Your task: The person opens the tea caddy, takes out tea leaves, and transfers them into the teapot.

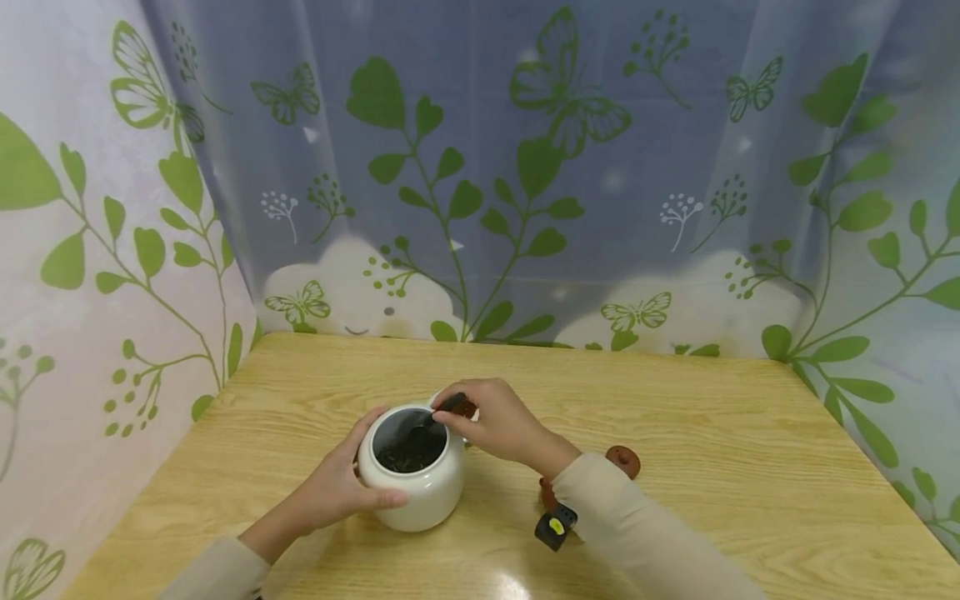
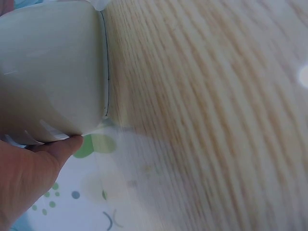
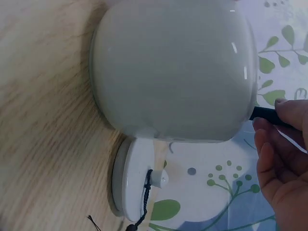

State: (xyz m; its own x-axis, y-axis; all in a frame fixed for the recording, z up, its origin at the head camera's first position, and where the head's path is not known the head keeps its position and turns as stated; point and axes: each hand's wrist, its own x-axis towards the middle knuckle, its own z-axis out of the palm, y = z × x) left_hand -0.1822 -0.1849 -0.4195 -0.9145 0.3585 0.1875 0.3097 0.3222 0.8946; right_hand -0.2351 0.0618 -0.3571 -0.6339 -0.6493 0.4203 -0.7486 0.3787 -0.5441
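Note:
A white ceramic jar (image 1: 420, 508) stands on the table with dark loose leaves (image 1: 408, 457) inside, which look like tea. My left hand (image 1: 352, 479) grips the jar's left side, thumb at the front and fingers round the back; in the left wrist view part of that hand (image 2: 33, 173) lies against the jar wall (image 2: 53, 72). Over the rim, my right hand (image 1: 491, 421) pinches the black handle (image 1: 452, 402) of a scoop whose dark head dips into the jar. The right wrist view shows this handle (image 3: 267, 115) between thumb and fingers.
Behind the jar lies its white lid (image 3: 137, 178), with a knob and a black cord (image 3: 147, 197). A reddish-brown clay piece (image 1: 624, 461) sits right of the jar, and another (image 1: 547, 496) is partly hidden by my right sleeve. Patterned curtains (image 1: 480, 167) enclose the wooden table (image 1: 712, 433).

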